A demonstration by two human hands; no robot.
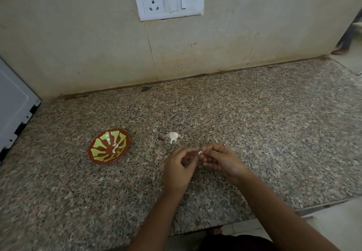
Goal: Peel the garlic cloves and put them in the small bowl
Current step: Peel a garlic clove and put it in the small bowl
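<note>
Pinching a garlic clove (200, 152), left hand (179, 169) and right hand (220, 160) meet.

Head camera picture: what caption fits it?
Left hand and right hand pinch a garlic clove above the counter; the small bowl sits to their left.

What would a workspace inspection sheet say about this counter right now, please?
Surface: speckled granite counter, stained along the wall joint.
Job's things: small bowl holding peeled cloves; garlic piece on the counter; garlic clove between the hands.
Clutter: small dark scrap beside the garlic piece.
Hands: right hand pinches the clove; left hand curled at it, contact unclear.
Cables: nothing seen.
Surroundings: wall socket panel; white appliance at left.
</note>
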